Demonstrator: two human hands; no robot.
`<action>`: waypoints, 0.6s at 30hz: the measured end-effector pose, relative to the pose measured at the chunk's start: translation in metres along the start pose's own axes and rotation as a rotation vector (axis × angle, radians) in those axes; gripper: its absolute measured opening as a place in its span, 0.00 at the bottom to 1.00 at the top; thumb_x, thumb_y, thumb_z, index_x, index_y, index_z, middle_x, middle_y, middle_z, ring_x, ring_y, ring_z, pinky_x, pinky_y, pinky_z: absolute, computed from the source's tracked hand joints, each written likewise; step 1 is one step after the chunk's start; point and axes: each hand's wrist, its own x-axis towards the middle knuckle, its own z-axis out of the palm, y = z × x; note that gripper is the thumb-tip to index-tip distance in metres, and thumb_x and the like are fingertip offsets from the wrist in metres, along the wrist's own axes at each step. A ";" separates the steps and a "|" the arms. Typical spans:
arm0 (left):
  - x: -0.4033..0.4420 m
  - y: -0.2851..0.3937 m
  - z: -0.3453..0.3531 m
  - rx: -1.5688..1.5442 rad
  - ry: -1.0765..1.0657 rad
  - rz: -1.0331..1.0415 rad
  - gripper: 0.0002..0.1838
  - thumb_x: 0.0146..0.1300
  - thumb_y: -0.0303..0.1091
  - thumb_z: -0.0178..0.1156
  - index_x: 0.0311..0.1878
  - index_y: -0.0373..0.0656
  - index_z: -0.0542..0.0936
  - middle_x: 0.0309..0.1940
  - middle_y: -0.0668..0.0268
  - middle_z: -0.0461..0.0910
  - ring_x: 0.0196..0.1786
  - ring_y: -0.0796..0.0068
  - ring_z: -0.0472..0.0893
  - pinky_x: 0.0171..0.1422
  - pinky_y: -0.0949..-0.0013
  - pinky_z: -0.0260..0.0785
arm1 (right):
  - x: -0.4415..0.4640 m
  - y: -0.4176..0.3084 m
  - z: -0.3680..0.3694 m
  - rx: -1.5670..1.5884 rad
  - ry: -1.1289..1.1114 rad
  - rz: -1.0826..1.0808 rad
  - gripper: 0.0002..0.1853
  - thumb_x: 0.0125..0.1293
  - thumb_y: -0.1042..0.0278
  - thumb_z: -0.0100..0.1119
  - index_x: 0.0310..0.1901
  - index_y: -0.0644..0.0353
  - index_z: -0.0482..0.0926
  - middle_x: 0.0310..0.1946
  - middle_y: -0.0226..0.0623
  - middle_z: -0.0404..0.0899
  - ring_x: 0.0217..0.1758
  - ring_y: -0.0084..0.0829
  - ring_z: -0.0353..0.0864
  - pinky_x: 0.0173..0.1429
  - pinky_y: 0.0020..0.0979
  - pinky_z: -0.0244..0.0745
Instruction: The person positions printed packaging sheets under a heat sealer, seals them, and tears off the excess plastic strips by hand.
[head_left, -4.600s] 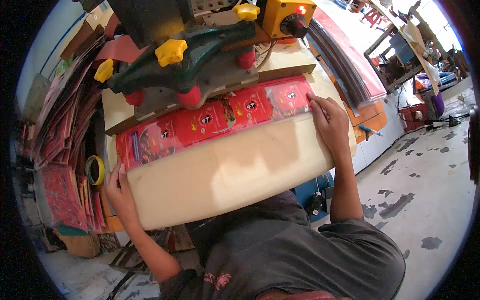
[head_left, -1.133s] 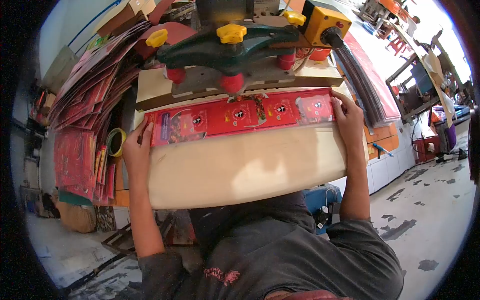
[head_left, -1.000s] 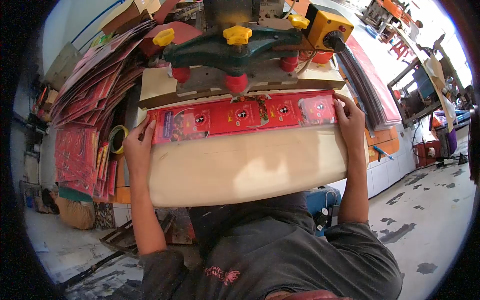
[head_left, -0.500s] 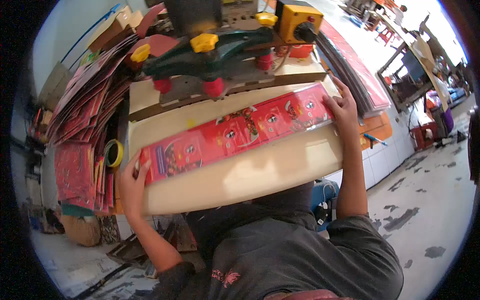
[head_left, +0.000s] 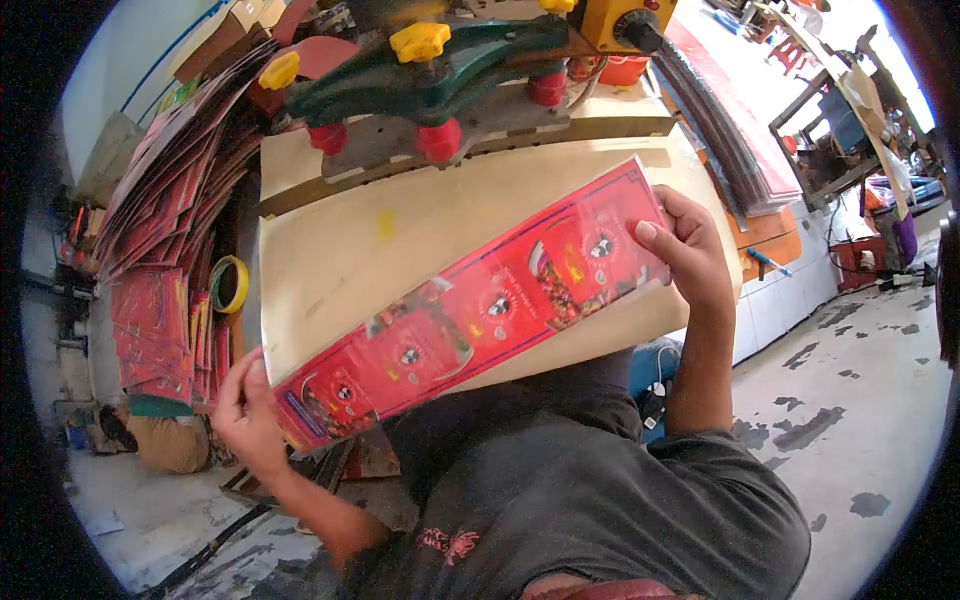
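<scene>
A long red printed strip (head_left: 480,320) with food pictures and a glossy surface is held tilted, its right end higher than its left. My right hand (head_left: 690,250) grips the right end, thumb on top and fingers behind the edge. My left hand (head_left: 252,415) is closed at the lower left end, with its fingers partly hidden. Below the strip lies a cream-coloured board (head_left: 340,240) with a small yellow mark. Beyond it stands a press with a dark green clamp frame (head_left: 440,90), yellow knobs and red feet.
Stacks of red printed sheets (head_left: 165,250) lean at the left, beside a roll of yellow tape (head_left: 230,284). A yellow control box (head_left: 625,28) sits at the upper right. Further right are a pile of long sheets (head_left: 735,140) and a blue pen (head_left: 768,262).
The strip has lifted off the board, come closer to my body and tilted more steeply. My left hand has moved down and left; my right hand has lowered slightly.
</scene>
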 end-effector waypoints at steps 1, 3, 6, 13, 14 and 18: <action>0.000 0.006 0.011 -0.071 -0.028 0.055 0.14 0.72 0.36 0.65 0.51 0.34 0.87 0.42 0.64 0.87 0.44 0.75 0.81 0.53 0.69 0.73 | -0.003 0.001 0.007 0.006 -0.025 -0.040 0.23 0.70 0.62 0.69 0.59 0.71 0.79 0.47 0.39 0.87 0.48 0.23 0.84 0.54 0.25 0.77; 0.001 0.031 0.032 -0.114 -0.173 0.206 0.18 0.66 0.39 0.70 0.52 0.36 0.87 0.37 0.65 0.82 0.42 0.74 0.80 0.51 0.70 0.72 | -0.011 -0.006 0.025 0.007 -0.076 -0.034 0.23 0.70 0.61 0.69 0.58 0.71 0.79 0.45 0.37 0.86 0.47 0.22 0.84 0.53 0.24 0.76; 0.001 0.082 0.069 -0.235 -0.330 0.397 0.23 0.60 0.40 0.75 0.55 0.38 0.86 0.38 0.61 0.80 0.42 0.69 0.80 0.49 0.68 0.73 | -0.024 -0.027 0.051 -0.045 -0.219 -0.015 0.18 0.72 0.63 0.67 0.55 0.69 0.82 0.40 0.31 0.85 0.42 0.20 0.82 0.49 0.23 0.76; -0.002 0.131 0.109 -0.449 -0.605 0.309 0.21 0.55 0.41 0.79 0.47 0.41 0.84 0.34 0.68 0.83 0.39 0.76 0.79 0.45 0.69 0.69 | -0.027 -0.025 0.075 -0.210 -0.345 -0.201 0.16 0.71 0.65 0.67 0.53 0.67 0.84 0.34 0.38 0.88 0.33 0.22 0.86 0.37 0.27 0.80; -0.001 0.132 0.109 -0.449 -0.606 0.311 0.21 0.55 0.41 0.79 0.47 0.41 0.84 0.34 0.68 0.83 0.39 0.76 0.79 0.45 0.69 0.69 | -0.028 -0.025 0.075 -0.196 -0.357 -0.204 0.16 0.72 0.65 0.67 0.54 0.67 0.84 0.34 0.39 0.88 0.33 0.22 0.87 0.36 0.27 0.81; 0.005 0.136 0.106 -0.505 -0.689 0.233 0.15 0.61 0.38 0.77 0.42 0.42 0.82 0.32 0.71 0.81 0.36 0.80 0.78 0.42 0.72 0.67 | -0.030 -0.030 0.075 -0.210 -0.372 -0.187 0.16 0.71 0.65 0.67 0.54 0.66 0.84 0.34 0.39 0.88 0.33 0.22 0.87 0.36 0.27 0.81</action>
